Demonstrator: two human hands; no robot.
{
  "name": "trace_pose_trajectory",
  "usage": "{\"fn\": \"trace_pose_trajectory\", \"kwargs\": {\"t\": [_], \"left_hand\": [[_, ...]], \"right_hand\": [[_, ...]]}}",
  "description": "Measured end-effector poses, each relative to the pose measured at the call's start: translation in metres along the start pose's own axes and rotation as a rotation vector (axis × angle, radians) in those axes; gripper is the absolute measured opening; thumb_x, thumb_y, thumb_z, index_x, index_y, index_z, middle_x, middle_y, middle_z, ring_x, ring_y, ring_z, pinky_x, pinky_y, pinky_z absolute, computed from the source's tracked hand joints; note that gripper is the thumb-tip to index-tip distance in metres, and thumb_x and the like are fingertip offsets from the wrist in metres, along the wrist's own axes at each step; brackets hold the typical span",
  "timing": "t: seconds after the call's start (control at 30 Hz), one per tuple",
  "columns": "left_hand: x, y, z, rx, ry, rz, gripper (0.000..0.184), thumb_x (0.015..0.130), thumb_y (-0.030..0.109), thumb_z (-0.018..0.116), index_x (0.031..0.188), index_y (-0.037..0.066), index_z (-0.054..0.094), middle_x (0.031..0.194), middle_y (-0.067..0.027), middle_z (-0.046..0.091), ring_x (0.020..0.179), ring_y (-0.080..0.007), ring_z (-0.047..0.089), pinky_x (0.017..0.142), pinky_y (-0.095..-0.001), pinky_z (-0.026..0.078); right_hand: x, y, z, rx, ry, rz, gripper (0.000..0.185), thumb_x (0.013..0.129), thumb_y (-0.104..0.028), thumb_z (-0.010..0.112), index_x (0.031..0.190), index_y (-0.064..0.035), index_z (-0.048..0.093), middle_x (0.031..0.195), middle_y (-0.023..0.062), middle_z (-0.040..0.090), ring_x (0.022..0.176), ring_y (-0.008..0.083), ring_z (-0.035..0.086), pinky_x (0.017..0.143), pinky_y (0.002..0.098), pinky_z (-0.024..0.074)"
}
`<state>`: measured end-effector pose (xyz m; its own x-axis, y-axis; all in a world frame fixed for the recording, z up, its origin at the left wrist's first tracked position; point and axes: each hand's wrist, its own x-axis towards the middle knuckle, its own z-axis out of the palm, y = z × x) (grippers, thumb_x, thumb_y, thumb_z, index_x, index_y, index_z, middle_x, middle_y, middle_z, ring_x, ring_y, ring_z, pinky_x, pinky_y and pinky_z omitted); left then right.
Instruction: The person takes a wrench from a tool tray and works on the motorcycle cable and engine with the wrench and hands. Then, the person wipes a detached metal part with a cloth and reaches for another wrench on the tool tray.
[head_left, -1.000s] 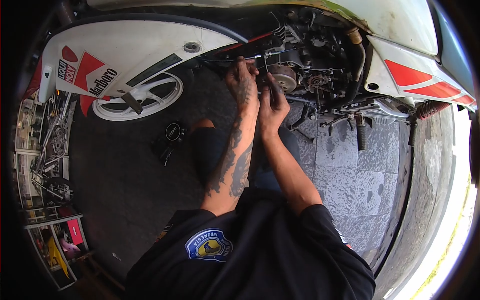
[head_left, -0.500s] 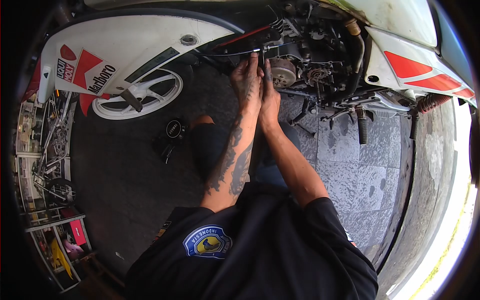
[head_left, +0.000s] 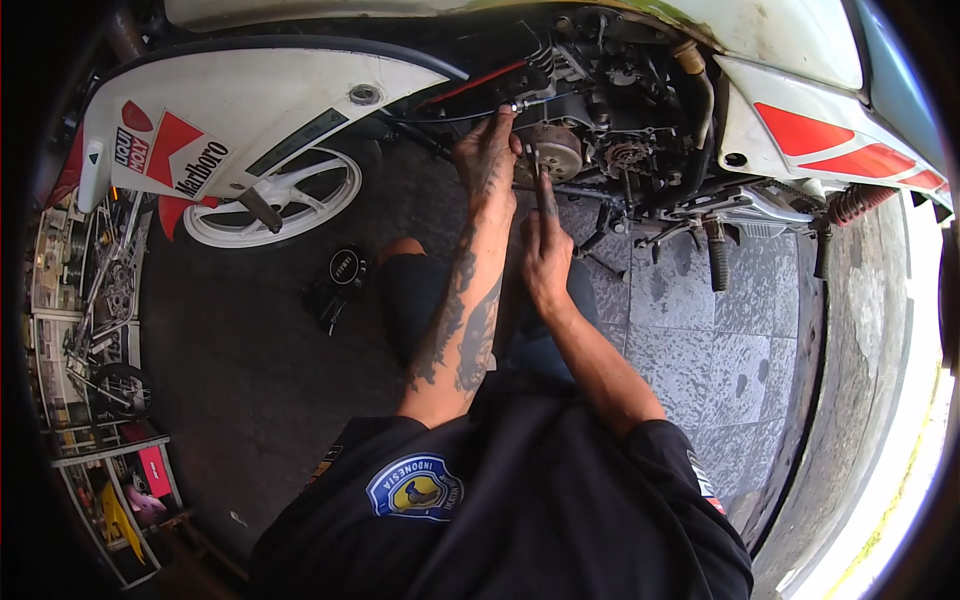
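Observation:
At the exposed motorcycle engine (head_left: 625, 110), my left hand (head_left: 487, 165) pinches a thin control cable (head_left: 455, 119) at its metal fitting (head_left: 516, 107). Just below and to the right, my right hand (head_left: 546, 255) grips a slim metal wrench (head_left: 533, 165), with a finger stretched along it. The wrench's upper end stands apart from the fitting and in front of the round metal clutch housing (head_left: 556, 152). Grime darkens the fingers of both hands, and the left fingertips are partly hidden.
A white fairing (head_left: 270, 90) with stickers hangs at upper left above a white wheel (head_left: 290, 205). A footpeg (head_left: 718, 262) juts out at right. On the dark floor lies a black round-faced part (head_left: 347, 268). Shelves (head_left: 85, 330) line the far left.
My right hand has drawn down toward me with the wrench, away from the cable fitting and my left hand. The left hand stays at the fitting. The view has shifted slightly.

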<state>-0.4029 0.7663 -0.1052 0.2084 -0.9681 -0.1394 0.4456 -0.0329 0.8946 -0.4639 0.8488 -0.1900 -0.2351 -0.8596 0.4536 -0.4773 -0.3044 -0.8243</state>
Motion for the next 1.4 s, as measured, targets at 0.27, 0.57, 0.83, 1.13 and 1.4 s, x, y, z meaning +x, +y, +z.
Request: {"fn": "trace_pose_trajectory", "kwargs": {"t": [0.27,0.57,0.83,1.13,1.4], "left_hand": [[0.005,-0.007,-0.007,0.047,-0.047,0.035,0.019,0.086,0.027,0.064,0.086,0.008,0.067,0.054,0.0067,0.047,0.039,0.0013,0.034,0.034,-0.015,0.022],[0.004,-0.013,-0.016,-0.149,0.041,0.151,0.018,0.088,0.022,0.061,0.079,0.009,0.055,0.059,0.0047,0.049,0.043,-0.0002,0.036,0.037,-0.0151,0.024],[0.005,-0.013,-0.011,-0.092,0.063,0.19,0.018,0.088,0.022,0.061,0.078,0.011,0.053,0.059,0.0044,0.049,0.04,-0.0009,0.036,0.035,-0.0156,0.023],[0.002,-0.019,-0.005,-0.162,0.049,0.18,0.012,0.088,0.017,0.062,0.083,0.007,0.057,0.061,0.0036,0.053,0.046,0.0004,0.037,0.042,-0.0159,0.025],[0.003,-0.018,-0.004,-0.082,0.05,0.115,0.016,0.085,0.025,0.066,0.086,0.009,0.062,0.062,0.0036,0.056,0.043,0.0011,0.036,0.037,-0.0141,0.024]], "right_hand": [[0.029,-0.013,-0.021,0.194,0.069,0.185,0.044,0.094,-0.009,0.042,0.137,-0.0115,0.036,0.064,0.0111,0.054,0.054,0.0179,0.05,0.054,0.0304,0.0425],[0.004,0.001,-0.014,0.703,0.193,0.353,0.021,0.097,-0.016,0.038,0.111,-0.0036,0.047,0.068,-0.0009,0.047,0.055,0.0045,0.04,0.046,0.019,0.0306],[0.026,-0.008,-0.019,0.605,0.132,0.426,0.02,0.093,-0.011,0.037,0.106,-0.0034,0.051,0.067,-0.0027,0.044,0.055,0.0048,0.036,0.048,0.0201,0.0311],[0.055,-0.023,-0.04,0.041,0.062,-0.069,0.025,0.087,-0.004,0.048,0.11,0.0001,0.054,0.088,0.0259,0.059,0.083,0.0446,0.056,0.068,0.0452,0.0449],[0.054,-0.025,-0.027,-0.037,0.033,0.007,0.038,0.084,-0.001,0.048,0.122,-0.0052,0.052,0.088,0.0258,0.058,0.083,0.0434,0.056,0.069,0.0447,0.0448]]}}
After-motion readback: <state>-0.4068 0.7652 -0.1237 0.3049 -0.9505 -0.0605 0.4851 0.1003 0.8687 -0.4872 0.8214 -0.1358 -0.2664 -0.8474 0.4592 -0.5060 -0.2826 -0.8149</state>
